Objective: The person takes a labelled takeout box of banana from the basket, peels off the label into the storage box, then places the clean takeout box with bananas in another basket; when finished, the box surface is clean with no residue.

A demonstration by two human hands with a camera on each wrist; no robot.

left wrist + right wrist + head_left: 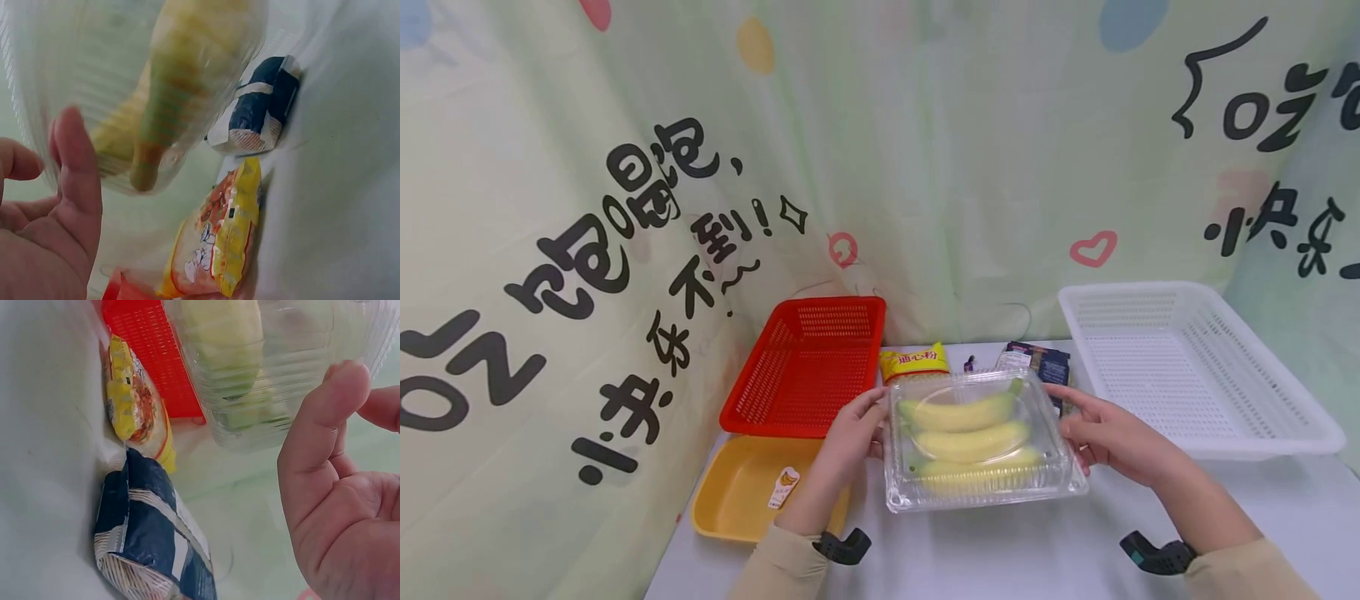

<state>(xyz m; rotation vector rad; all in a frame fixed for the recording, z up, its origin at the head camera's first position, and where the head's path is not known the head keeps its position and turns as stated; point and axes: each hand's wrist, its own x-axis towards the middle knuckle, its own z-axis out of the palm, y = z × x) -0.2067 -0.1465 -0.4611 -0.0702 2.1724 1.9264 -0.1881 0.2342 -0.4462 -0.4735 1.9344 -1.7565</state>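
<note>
A clear plastic clamshell box (1060, 487) is held up above the table between both hands, its lid closed. Several yellow bananas (973, 442) with green stems lie inside it. My left hand (850, 433) grips the box's left side, with the thumb (78, 162) against the plastic wall in the left wrist view. At the opposite side, my right hand (1116, 437) grips the edge; its thumb (325, 419) presses the plastic in the right wrist view. The fingers behind the box are partly hidden.
Behind the box lie a yellow food packet (917, 360) and a dark blue packet (1048, 364). A red basket (805, 367) stands at the back left, a yellow tub (730, 492) with a banana sticker before it. The white basket (1157, 375) occupies the right, and a printed curtain (955, 167) hangs behind.
</note>
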